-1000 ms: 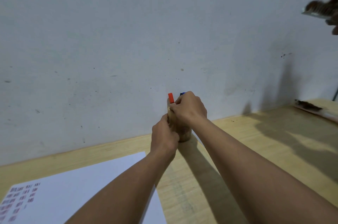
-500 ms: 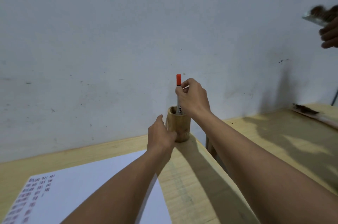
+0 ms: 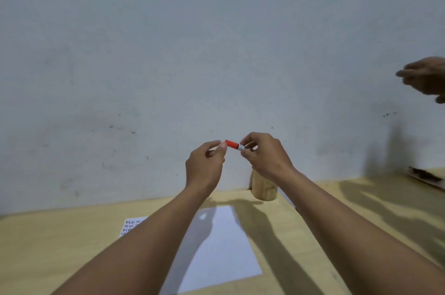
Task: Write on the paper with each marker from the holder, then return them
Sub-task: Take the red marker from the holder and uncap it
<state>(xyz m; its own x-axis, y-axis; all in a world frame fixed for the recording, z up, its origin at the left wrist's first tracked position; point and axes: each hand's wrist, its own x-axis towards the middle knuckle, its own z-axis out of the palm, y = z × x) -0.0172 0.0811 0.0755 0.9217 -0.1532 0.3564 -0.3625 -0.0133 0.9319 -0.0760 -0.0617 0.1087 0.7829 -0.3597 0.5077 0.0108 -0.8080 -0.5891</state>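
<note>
A white marker with a red cap (image 3: pixel 231 144) is held level in the air in front of the wall. My right hand (image 3: pixel 263 156) grips its white barrel. My left hand (image 3: pixel 206 164) reaches its thumb and finger tips to the end of the red cap; whether they pinch it is unclear. The wooden holder (image 3: pixel 263 189) stands on the table below my right wrist, its mouth hidden by that wrist. The white paper (image 3: pixel 221 246) lies on the table under my forearms, with rows of small writing at its left edge.
The wooden table (image 3: pixel 60 246) meets a pale wall behind the holder. Another person's hand (image 3: pixel 426 78) hovers at the far right. A flat board with something dark (image 3: pixel 426 178) lies on the neighbouring table at right.
My right hand lifted the red-capped marker out of the holder and turned it level. My left hand left the holder and rose to the cap. The view tilted downward.
</note>
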